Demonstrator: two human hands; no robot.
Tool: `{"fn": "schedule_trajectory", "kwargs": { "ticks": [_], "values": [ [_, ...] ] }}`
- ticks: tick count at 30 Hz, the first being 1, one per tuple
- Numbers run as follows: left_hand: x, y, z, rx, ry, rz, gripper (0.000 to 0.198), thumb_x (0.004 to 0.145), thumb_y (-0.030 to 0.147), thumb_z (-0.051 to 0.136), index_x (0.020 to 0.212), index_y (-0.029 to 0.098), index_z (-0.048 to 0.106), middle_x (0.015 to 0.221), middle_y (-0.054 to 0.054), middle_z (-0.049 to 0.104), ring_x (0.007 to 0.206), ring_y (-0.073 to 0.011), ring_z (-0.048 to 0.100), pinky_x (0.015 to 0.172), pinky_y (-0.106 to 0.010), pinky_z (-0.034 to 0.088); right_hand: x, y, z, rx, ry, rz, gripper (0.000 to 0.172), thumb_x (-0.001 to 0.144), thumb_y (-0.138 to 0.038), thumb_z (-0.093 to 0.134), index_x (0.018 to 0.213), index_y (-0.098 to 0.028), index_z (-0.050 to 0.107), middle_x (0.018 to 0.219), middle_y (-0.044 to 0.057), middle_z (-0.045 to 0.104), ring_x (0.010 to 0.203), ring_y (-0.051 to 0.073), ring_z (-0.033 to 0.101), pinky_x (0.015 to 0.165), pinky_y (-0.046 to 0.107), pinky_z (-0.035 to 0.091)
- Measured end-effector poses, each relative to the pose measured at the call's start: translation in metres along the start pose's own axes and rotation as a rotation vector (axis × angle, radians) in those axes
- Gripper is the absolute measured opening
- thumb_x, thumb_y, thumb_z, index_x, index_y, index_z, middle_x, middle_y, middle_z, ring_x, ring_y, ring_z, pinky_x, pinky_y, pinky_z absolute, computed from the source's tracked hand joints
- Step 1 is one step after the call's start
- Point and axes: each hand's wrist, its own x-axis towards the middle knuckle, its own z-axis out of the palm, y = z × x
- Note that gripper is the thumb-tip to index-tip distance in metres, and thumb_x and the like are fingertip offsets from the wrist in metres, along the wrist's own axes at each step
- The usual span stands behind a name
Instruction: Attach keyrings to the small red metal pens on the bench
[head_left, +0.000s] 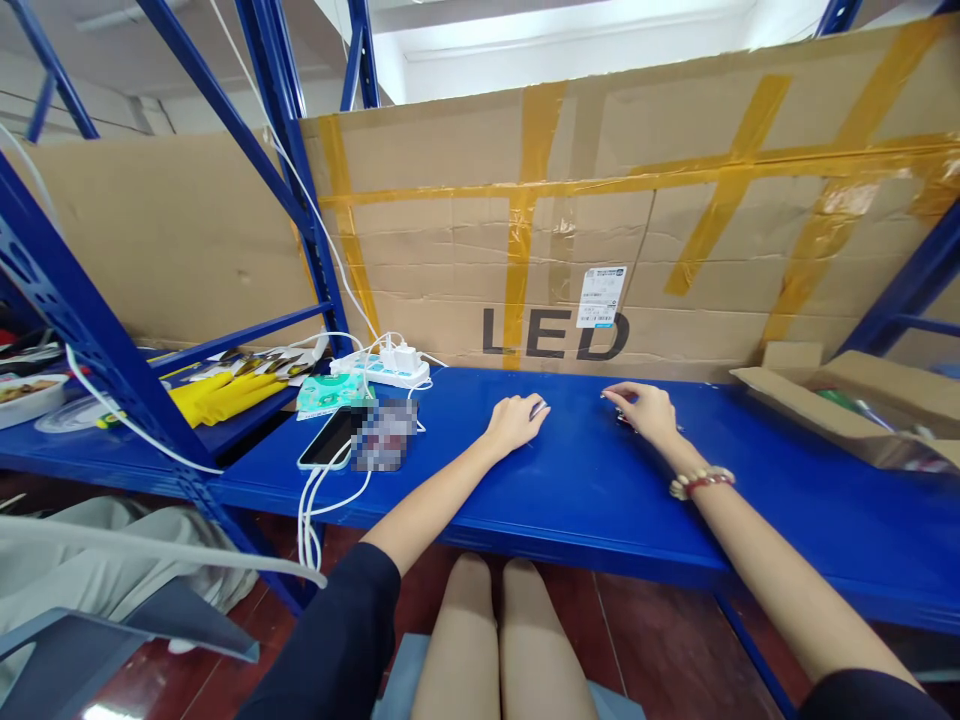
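Observation:
My left hand point(516, 422) rests over the blue shelf top point(465, 510), its fingers curled round a small shiny, dark-and-silver object point(538, 408) whose kind I cannot make out. To the right, my right hand point(649, 410) is closed in a pinch at thumb and forefinger. A tiny pale piece point(604, 395) shows at those fingertips, too small to name. Under the same hand, some small dark items point(624, 418) lie partly hidden by the fingers. The two hands are apart, with bare blue surface between them.
A phone point(330, 438) with white cables lies left, near a green-and-white packet point(334, 392) and a power strip point(401, 368) with chargers. An open cardboard box point(885, 400) stands right. Taped cardboard point(450, 250) walls the back. Yellow gloves point(232, 395) lie beyond the blue rack post.

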Motion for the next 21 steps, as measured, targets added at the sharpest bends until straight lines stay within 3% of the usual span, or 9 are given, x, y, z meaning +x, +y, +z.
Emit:
{"fn": "schedule_trajectory", "kwargs": {
  "ticks": [8, 15, 21],
  "values": [
    [0.001, 0.0, -0.005, -0.06, -0.053, 0.048, 0.024, 0.093, 0.029, 0.037, 0.101, 0.022, 0.059, 0.102, -0.002, 0.067, 0.096, -0.0171, 0.06, 0.085, -0.028, 0.044, -0.006, -0.032, 0.014, 0.288, -0.06, -0.19, 0.029, 0.075, -0.045, 0.057, 0.078, -0.02, 0.072, 0.082, 0.006, 0.073, 0.073, 0.02, 0.065, 0.063, 0.03, 0.049],
    [0.003, -0.004, -0.001, -0.098, -0.055, 0.059, 0.026, 0.093, 0.035, 0.038, 0.104, 0.023, 0.058, 0.102, -0.001, 0.066, 0.097, -0.0164, 0.058, 0.088, -0.028, 0.042, -0.014, -0.055, 0.015, 0.456, -0.157, -0.182, 0.03, 0.073, -0.044, 0.061, 0.081, -0.017, 0.072, 0.082, 0.008, 0.073, 0.072, 0.02, 0.065, 0.063, 0.031, 0.049],
    [0.003, -0.006, 0.001, -0.279, -0.018, 0.109, 0.027, 0.095, 0.03, 0.032, 0.102, 0.021, 0.056, 0.1, -0.002, 0.063, 0.096, -0.0145, 0.056, 0.091, -0.026, 0.041, -0.014, -0.061, 0.01, 0.555, -0.162, -0.139, 0.032, 0.072, -0.046, 0.063, 0.082, -0.016, 0.071, 0.086, 0.009, 0.073, 0.08, 0.022, 0.066, 0.07, 0.032, 0.051]
  ]
}}
